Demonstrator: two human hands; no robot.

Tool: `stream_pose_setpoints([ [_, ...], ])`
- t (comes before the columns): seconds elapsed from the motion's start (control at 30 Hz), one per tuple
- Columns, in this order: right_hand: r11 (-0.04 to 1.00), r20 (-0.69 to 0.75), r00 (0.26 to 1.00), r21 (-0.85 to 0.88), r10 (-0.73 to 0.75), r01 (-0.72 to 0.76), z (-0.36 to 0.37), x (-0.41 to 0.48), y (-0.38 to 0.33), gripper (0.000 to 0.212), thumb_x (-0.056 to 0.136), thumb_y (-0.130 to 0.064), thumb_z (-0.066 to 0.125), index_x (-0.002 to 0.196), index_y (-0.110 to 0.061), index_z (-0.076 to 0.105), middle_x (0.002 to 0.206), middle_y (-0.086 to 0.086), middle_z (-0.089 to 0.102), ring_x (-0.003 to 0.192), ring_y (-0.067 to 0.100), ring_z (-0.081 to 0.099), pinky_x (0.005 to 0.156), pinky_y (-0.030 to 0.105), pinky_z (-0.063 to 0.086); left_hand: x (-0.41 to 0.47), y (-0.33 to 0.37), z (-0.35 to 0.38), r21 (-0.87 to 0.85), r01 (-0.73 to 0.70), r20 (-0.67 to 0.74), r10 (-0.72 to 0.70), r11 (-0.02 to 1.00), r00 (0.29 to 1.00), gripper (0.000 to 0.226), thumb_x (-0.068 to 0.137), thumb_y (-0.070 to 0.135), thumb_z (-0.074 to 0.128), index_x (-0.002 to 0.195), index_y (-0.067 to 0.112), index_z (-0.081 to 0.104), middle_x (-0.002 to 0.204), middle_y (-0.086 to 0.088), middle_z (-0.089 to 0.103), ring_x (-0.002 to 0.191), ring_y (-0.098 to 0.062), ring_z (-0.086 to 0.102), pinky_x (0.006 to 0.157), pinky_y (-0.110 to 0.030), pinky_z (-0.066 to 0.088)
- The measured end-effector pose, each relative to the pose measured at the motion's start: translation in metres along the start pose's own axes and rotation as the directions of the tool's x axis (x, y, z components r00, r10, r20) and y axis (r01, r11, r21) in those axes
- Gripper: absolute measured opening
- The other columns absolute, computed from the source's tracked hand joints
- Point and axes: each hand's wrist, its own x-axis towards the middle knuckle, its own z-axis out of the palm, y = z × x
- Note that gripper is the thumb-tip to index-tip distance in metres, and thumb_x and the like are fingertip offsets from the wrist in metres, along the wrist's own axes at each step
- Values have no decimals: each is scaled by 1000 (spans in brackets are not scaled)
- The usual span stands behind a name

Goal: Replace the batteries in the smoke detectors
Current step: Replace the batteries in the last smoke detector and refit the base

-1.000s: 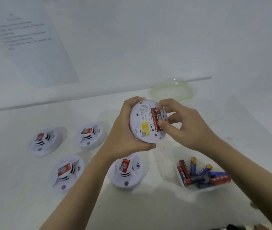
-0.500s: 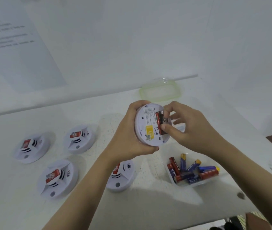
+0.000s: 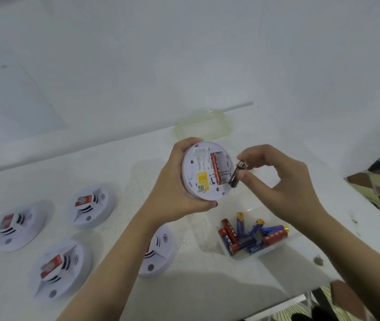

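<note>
Four smoke detectors (image 3: 90,206) are lying face-up across the lower left of the frame. They are light plastic discs that look easy to lift by the rim. At the centre, the left hand (image 3: 177,184) is gripping a fifth, the held detector (image 3: 207,173), with its back toward the camera and the fingers curling round its edge. That is a sound hold, since the shell is probably stiff but smooth. One red battery (image 3: 215,169) is sitting in the left slot of the open compartment, and the slot beside it is showing bare. Just right of the disc, the right hand (image 3: 281,181) is pinching a dark battery (image 3: 236,174) between thumb and forefinger. The fingertips (image 3: 247,178) are closing on its upper half while its lower end is hanging free by the rim — touching or just apart, it cannot be told. The cell is likely small, hard and slick — best held mid-body. At the lower right, a clear tray (image 3: 260,252) is holding loose red and blue batteries.
</note>
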Motion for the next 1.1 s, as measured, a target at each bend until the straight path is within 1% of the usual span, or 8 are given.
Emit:
stream_pose_setpoints([
  [0.1,998,139,988,-11,69,-68,-14,-11,2,15,81,-16,70,91,-24,64,82,-15,66,81,3,61,75,5,41,1,-1,0,-5,24,11,-24,1000,1000,93,50,22,84,129,33,36,120,29,50,115,-6,54,85,-27,54],
  [0.23,974,449,878,-211,167,-77,-22,-28,13,13,83,-29,66,92,-38,62,86,-23,64,86,-1,58,73,13,44,1,-2,2,14,46,42,-46,999,998,97,49,12,87,130,33,38,116,31,52,112,3,54,81,-11,48],
  [0.33,970,399,905,-238,147,-52,-21,-31,13,25,85,-41,57,110,-41,60,107,-29,56,95,-6,55,81,12,43,1,-1,4,31,40,70,-42,999,997,98,48,11,88,133,31,42,121,26,54,115,2,54,84,-10,47],
  [0.4,965,302,948,-260,105,-24,-21,-25,11,39,87,-34,61,125,-36,57,121,-21,56,104,-7,53,89,14,43,1,0,5,41,34,86,-37,999,996,100,47,12,89,135,28,43,126,19,55,118,-2,54,87,-12,48],
  [0.53,945,290,957,-316,16,80,-16,-11,8,47,85,-23,67,130,-22,56,135,5,55,116,18,59,90,32,49,0,4,6,58,24,113,-30,998,993,102,47,12,90,137,25,44,128,12,57,118,-5,55,87,-13,48],
  [0.67,934,396,918,-332,12,132,-13,2,2,49,82,-36,62,128,-21,58,137,5,52,104,20,66,79,29,52,-2,6,5,51,27,115,-33,998,993,101,47,13,90,137,27,45,123,11,59,114,-8,58,84,-14,49],
  [0.87,920,517,856,-339,6,198,-14,15,-5,54,82,-36,68,132,-19,54,139,3,49,123,13,53,95,31,47,-11,6,2,8,67,102,-67,998,992,100,47,24,89,137,23,45,123,10,60,115,-10,58,86,-16,50],
  [1.1,890,552,833,-367,-26,271,-2,13,-9,55,73,-39,58,121,-11,64,127,11,61,101,23,67,77,31,55,-17,5,-2,-5,96,78,-96,995,992,100,45,23,89,135,25,47,120,11,62,112,-12,61,85,-21,53],
])
